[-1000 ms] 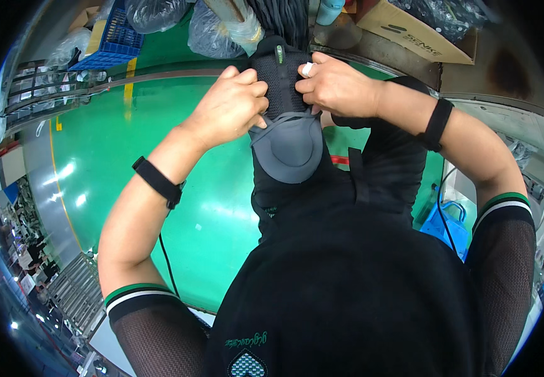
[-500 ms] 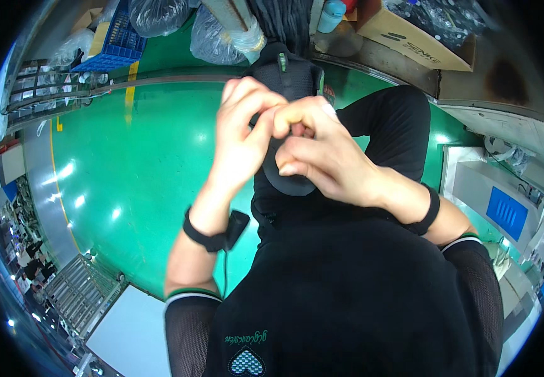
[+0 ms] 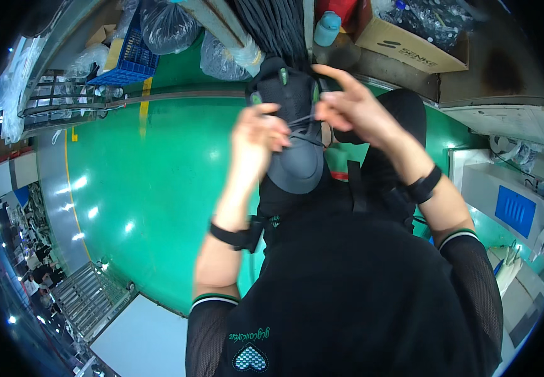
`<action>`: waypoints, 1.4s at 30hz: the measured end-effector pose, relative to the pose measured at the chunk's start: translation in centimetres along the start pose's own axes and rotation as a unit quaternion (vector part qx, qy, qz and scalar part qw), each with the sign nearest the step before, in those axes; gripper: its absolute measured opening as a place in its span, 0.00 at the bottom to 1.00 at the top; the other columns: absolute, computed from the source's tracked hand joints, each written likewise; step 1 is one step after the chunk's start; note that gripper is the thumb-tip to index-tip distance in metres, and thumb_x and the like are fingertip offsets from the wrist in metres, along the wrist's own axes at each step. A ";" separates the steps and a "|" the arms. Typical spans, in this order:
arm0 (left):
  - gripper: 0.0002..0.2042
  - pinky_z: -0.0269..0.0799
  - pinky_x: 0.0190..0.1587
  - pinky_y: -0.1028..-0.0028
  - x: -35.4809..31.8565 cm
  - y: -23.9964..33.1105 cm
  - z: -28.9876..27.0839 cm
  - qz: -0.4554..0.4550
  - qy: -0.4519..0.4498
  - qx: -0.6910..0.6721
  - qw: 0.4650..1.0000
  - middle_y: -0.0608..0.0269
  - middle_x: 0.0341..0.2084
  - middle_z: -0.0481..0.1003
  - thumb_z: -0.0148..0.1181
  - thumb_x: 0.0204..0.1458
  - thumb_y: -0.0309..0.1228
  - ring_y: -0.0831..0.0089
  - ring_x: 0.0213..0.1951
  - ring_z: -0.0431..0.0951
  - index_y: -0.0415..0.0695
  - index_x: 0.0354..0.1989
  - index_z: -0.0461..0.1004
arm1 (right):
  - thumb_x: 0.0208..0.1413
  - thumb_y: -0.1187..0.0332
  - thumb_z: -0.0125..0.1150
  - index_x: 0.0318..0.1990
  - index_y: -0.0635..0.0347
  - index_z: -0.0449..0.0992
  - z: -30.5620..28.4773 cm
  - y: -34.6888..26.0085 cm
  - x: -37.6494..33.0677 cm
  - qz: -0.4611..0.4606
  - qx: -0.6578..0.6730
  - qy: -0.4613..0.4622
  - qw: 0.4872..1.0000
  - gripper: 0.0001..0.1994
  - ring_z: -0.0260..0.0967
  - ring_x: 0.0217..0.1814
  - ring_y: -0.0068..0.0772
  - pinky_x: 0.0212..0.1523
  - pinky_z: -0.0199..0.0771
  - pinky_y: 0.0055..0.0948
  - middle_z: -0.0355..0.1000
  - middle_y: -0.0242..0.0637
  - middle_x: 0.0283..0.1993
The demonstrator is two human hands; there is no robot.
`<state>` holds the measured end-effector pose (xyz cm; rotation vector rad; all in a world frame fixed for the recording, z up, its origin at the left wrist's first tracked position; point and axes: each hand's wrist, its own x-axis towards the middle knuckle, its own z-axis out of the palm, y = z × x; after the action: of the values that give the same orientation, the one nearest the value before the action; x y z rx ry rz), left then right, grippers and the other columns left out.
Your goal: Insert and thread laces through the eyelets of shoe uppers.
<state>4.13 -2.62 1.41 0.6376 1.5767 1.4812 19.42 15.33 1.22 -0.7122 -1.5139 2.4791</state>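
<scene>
A dark grey and black shoe (image 3: 294,166) with green accents lies before me, its rounded toe toward my body. Its thin dark shoelace (image 3: 303,133) spans the tongue between my two hands. On the left side of the shoe, my left hand (image 3: 256,133) has its fingers curled in at one end of the shoelace. At the opposite side my right hand (image 3: 357,110) pinches near the other end, with its index finger stretched outward. Motion smears both sets of fingertips, so the exact grip is hard to see.
A bundle of long black cords (image 3: 275,28) hangs beyond the shoe, beside a metal post (image 3: 222,25). At the far right are a cardboard box (image 3: 404,53) of small dark parts and a light blue bottle (image 3: 327,29). A blue crate (image 3: 127,66) and bagged goods stand far left.
My hands were together over the shoe and have drawn apart, left and right. The shoe's laces and tongue now show between them. My right index finger has straightened.
</scene>
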 end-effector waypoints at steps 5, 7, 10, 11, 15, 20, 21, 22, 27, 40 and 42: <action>0.04 0.63 0.26 0.84 -6.2 1.9 -32.5 -0.065 0.373 -0.127 0.917 0.68 0.28 0.72 0.50 0.60 0.25 0.83 0.26 0.68 0.39 0.39 0.71 | 0.64 0.68 0.48 0.54 0.60 0.72 -33.9 -0.9 -13.9 0.011 0.040 0.475 0.879 0.14 0.47 0.16 0.07 0.14 0.46 0.10 0.58 0.16 0.22; 0.10 0.60 0.20 0.84 -10.6 2.7 -39.2 -0.061 0.446 -0.094 0.888 0.68 0.24 0.70 0.42 0.62 0.25 0.85 0.22 0.65 0.37 0.42 0.72 | 0.65 0.66 0.46 0.53 0.58 0.72 -45.5 -3.3 -24.8 -0.087 0.097 0.536 0.834 0.14 0.53 0.18 0.08 0.16 0.50 0.08 0.62 0.17 0.24; 0.07 0.51 0.16 0.81 -12.2 2.5 -37.2 -0.080 0.545 0.080 0.831 0.72 0.15 0.65 0.45 0.58 0.23 0.84 0.14 0.57 0.42 0.32 0.72 | 0.63 0.62 0.48 0.51 0.52 0.76 -27.7 0.0 -11.6 -0.024 -0.240 0.511 0.825 0.14 0.60 0.28 0.15 0.27 0.59 0.17 0.69 0.24 0.33; 0.07 0.54 0.17 0.80 -9.5 -0.6 -34.1 -0.006 0.509 0.189 0.840 0.71 0.18 0.70 0.48 0.55 0.22 0.84 0.16 0.62 0.44 0.37 0.73 | 0.61 0.59 0.50 0.49 0.50 0.77 -21.7 0.8 -8.0 -0.082 -0.348 0.413 0.838 0.14 0.61 0.30 0.17 0.30 0.61 0.20 0.72 0.27 0.38; 0.07 0.69 0.39 0.72 0.9 -3.6 -11.3 0.054 0.225 0.375 0.898 0.65 0.32 0.78 0.54 0.52 0.22 0.71 0.35 0.75 0.45 0.36 0.77 | 0.58 0.68 0.58 0.38 0.60 0.77 -3.0 3.9 0.4 -0.039 -0.224 0.164 0.960 0.06 0.70 0.25 0.18 0.27 0.68 0.21 0.73 0.28 0.26; 0.03 0.67 0.38 0.70 0.5 -2.9 -0.9 0.158 0.177 0.408 0.881 0.64 0.27 0.76 0.61 0.51 0.26 0.69 0.33 0.75 0.41 0.32 0.76 | 0.55 0.67 0.59 0.32 0.62 0.78 0.2 6.3 0.4 -0.077 -0.367 0.149 0.915 0.07 0.70 0.20 0.31 0.26 0.67 0.31 0.71 0.37 0.18; 0.03 0.68 0.34 0.73 0.0 -3.4 -0.9 0.133 0.190 0.322 0.918 0.64 0.26 0.76 0.60 0.52 0.24 0.72 0.31 0.75 0.40 0.34 0.75 | 0.55 0.67 0.59 0.32 0.62 0.78 0.1 6.0 0.4 -0.075 -0.368 0.148 0.915 0.07 0.70 0.20 0.31 0.26 0.67 0.31 0.71 0.37 0.18; 0.03 0.68 0.34 0.73 -0.3 -3.6 -0.9 0.133 0.189 0.321 0.919 0.64 0.26 0.76 0.60 0.52 0.24 0.72 0.31 0.75 0.40 0.34 0.75 | 0.57 0.68 0.59 0.32 0.64 0.76 -0.1 5.8 0.5 -0.044 -0.368 0.126 0.920 0.08 0.70 0.21 0.25 0.26 0.68 0.27 0.71 0.35 0.19; 0.04 0.66 0.30 0.80 -1.4 -2.8 -1.2 0.032 0.196 0.181 0.963 0.68 0.20 0.73 0.58 0.56 0.25 0.82 0.24 0.70 0.38 0.33 0.76 | 0.54 0.69 0.57 0.32 0.64 0.77 -0.1 3.5 1.5 0.030 -0.371 0.083 0.925 0.07 0.72 0.22 0.40 0.27 0.69 0.34 0.72 0.42 0.20; 0.02 0.66 0.27 0.69 0.3 -1.1 -0.6 0.167 0.171 0.499 0.833 0.63 0.18 0.73 0.61 0.48 0.30 0.65 0.22 0.73 0.46 0.26 0.77 | 0.37 0.74 0.63 0.30 0.60 0.72 -0.7 1.7 2.7 -0.264 -0.741 -0.083 0.612 0.10 0.75 0.31 0.44 0.29 0.73 0.35 0.72 0.39 0.27; 0.03 0.66 0.33 0.70 0.8 -1.3 -0.2 0.214 0.146 0.626 0.736 0.65 0.20 0.73 0.62 0.48 0.31 0.68 0.27 0.73 0.48 0.26 0.76 | 0.38 0.73 0.63 0.30 0.59 0.71 -1.0 1.6 2.7 -0.264 -0.725 -0.082 0.631 0.09 0.74 0.30 0.44 0.28 0.73 0.36 0.72 0.37 0.27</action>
<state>3.81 -2.26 -0.01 1.6528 2.7649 0.5574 17.69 16.38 -1.40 -0.0101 -3.0004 0.4710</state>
